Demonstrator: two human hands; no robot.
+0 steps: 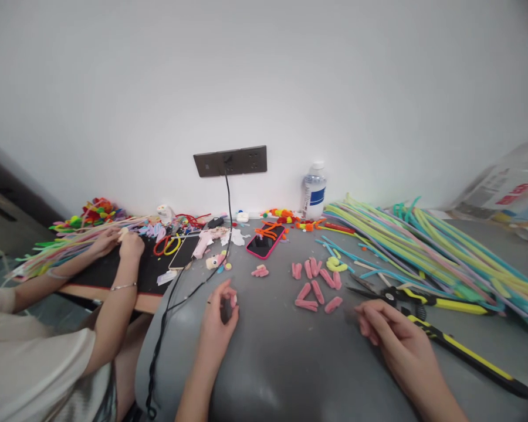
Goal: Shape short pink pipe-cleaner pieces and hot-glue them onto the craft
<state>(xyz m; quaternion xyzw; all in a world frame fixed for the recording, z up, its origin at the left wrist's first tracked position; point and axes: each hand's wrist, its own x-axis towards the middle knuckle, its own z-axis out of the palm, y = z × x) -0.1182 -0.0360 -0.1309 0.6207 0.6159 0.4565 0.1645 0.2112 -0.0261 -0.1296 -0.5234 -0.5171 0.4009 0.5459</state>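
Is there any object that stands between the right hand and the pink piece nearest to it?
Nothing visible does: only bare grey table separates the right hand from the nearest pink piece. The yellow-and-black tool lies beside that path, not across it.

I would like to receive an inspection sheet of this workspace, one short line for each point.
Surface: gray table, loaded mainly along the wall side.
Job's things: short pink pieces in a loose group; yellow-and-black tool lying at right.
Clutter: phone with orange pieces on it; heaped fuzzy stems; bottle by the wall.
Hands: left hand pinches a small pink piece; right hand curled, contents unclear.
Cables: black cable runs from wall socket down onto the table.
Surroundings: pale wall behind; another person's hands at left.
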